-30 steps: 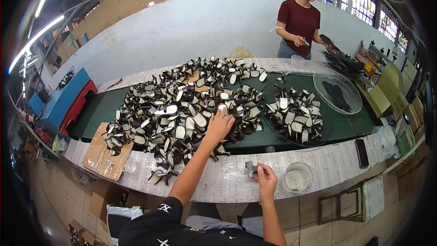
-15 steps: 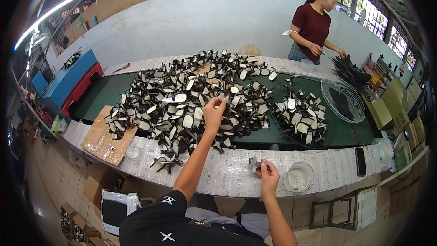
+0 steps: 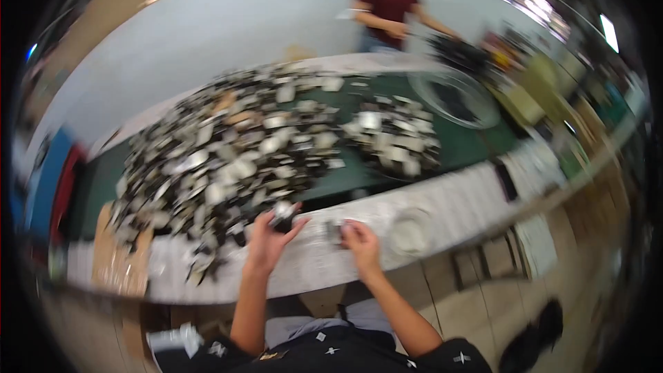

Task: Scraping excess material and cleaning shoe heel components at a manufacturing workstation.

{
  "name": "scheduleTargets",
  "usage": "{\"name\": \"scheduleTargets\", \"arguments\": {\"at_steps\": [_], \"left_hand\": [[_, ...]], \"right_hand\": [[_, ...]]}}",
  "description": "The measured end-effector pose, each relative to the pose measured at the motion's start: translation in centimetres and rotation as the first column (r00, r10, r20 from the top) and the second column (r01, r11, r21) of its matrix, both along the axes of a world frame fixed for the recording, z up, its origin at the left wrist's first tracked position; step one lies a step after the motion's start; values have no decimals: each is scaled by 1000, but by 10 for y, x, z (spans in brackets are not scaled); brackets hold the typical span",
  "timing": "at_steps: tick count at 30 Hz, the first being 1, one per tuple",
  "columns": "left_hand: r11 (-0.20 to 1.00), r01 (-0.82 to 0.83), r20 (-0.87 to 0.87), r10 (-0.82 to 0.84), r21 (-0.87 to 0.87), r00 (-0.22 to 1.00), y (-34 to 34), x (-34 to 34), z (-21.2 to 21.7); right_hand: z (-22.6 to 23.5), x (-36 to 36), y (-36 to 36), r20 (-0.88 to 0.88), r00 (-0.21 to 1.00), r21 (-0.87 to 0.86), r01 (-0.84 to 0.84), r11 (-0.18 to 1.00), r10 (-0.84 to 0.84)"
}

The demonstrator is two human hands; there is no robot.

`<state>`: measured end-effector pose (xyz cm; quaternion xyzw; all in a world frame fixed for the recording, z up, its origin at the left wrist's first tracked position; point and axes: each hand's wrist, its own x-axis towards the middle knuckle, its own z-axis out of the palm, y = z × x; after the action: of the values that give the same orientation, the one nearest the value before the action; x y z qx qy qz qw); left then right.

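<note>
The left hand is raised just above the near edge of the table, its fingers curled around a small black-and-white part that sits at the fingertips, right beside the front rim of the big heap of similar parts. The right hand rests close by on the pale table strip, pinching a small dark piece at its left side; the picture is blurred, so the grip is hard to read. A round clear dish lies just right of that hand.
</note>
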<state>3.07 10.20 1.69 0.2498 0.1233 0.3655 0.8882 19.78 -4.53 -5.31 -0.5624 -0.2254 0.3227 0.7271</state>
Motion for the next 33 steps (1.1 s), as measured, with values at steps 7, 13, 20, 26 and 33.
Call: {"name": "scheduleTargets", "arguments": {"at_steps": [7,13,20,26,33], "left_hand": [[994,-64,-370,28,-85,929,-45,-14,-56],[958,275,-276,-286,-80,918,-54,-8,-68],[940,287,-198,-251,182,948,-51,-29,-88],[891,240,-394,-76,386,916,-40,-56,-156],[986,34,-391,32,161,920,-103,-74,-127]], "right_hand": [[-14,1,11,129,986,51,95,994,-101],[-7,-6,12,-116,990,215,106,971,-82],[-18,-1,25,363,883,187,245,951,-298],[-27,0,35,368,863,243,271,932,-347],[-43,12,27,165,979,199,86,976,-120]]}}
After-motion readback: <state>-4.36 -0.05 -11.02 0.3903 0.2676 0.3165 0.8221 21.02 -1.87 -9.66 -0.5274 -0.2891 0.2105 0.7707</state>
